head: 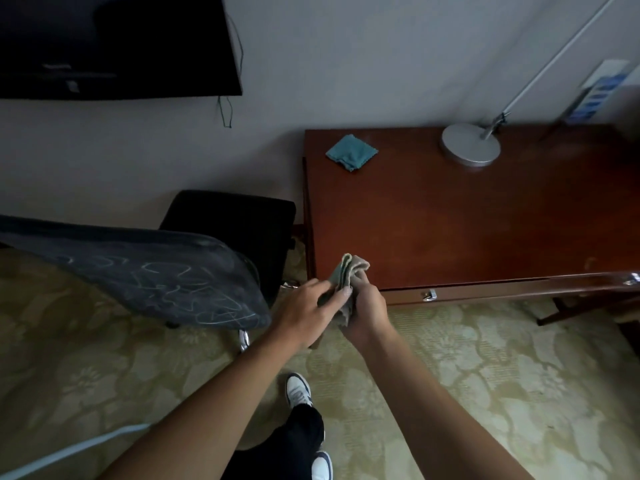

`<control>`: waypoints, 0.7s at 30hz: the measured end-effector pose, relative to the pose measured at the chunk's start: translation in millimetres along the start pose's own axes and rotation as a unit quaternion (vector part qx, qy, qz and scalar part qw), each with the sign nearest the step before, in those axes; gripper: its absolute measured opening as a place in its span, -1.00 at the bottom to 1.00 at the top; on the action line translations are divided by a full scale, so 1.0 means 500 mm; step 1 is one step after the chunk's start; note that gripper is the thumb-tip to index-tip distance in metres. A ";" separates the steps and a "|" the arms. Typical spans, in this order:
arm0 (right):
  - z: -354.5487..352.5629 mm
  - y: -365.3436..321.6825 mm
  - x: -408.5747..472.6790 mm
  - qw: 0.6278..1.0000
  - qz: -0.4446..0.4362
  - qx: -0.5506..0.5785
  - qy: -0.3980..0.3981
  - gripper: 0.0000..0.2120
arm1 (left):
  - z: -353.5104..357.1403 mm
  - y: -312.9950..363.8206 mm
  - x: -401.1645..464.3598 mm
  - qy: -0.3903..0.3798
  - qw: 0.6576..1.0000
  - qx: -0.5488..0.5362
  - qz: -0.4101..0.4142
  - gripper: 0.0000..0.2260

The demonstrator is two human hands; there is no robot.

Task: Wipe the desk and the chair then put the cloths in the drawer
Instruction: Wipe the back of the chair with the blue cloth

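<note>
A folded grey-green cloth is held up in front of the desk's near left corner. My right hand grips its lower part, and my left hand pinches its left edge with the fingertips. A second, teal cloth lies folded on the back left of the dark wooden desk. The desk's drawer stands slightly open under the front edge, with a metal handle. The black chair stands to the left, its backrest marked with white chalk-like scribbles.
A silver desk lamp stands at the back of the desk. A black TV hangs on the wall at upper left. A patterned carpet covers the floor, and my shoes stand below my hands.
</note>
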State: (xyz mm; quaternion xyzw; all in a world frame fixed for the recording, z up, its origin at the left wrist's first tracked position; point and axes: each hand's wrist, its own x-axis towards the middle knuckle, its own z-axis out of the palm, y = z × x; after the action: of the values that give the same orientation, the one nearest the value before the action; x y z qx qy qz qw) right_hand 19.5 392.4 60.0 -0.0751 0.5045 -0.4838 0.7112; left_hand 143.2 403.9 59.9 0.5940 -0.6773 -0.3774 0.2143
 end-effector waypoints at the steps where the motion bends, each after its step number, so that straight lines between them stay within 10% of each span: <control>1: -0.003 -0.006 0.019 1.000 0.001 0.014 -0.005 -0.78 | -0.003 0.001 0.015 -0.013 1.000 -0.001 0.008 -0.54; 9: 0.004 -0.109 0.161 0.998 -0.003 -0.039 -0.046 -0.69 | -0.035 0.003 0.223 -0.043 0.999 0.030 0.008 -0.84; 16: -0.001 -0.230 0.274 0.943 -0.042 -0.330 0.029 -0.32 | -0.065 0.032 0.371 -0.205 0.973 0.098 0.036 -0.70; 21: -0.030 -0.294 0.319 0.924 0.001 -0.380 -0.039 -0.41 | -0.079 0.050 0.440 -0.304 0.950 -0.057 -0.050 -0.72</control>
State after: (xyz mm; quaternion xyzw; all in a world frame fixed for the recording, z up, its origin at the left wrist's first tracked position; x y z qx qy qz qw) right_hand -78.7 199.9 37.2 -0.3579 0.6227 -0.2513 0.6489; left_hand 111.8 181.4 68.9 0.4709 -0.6568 -0.5888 0.0125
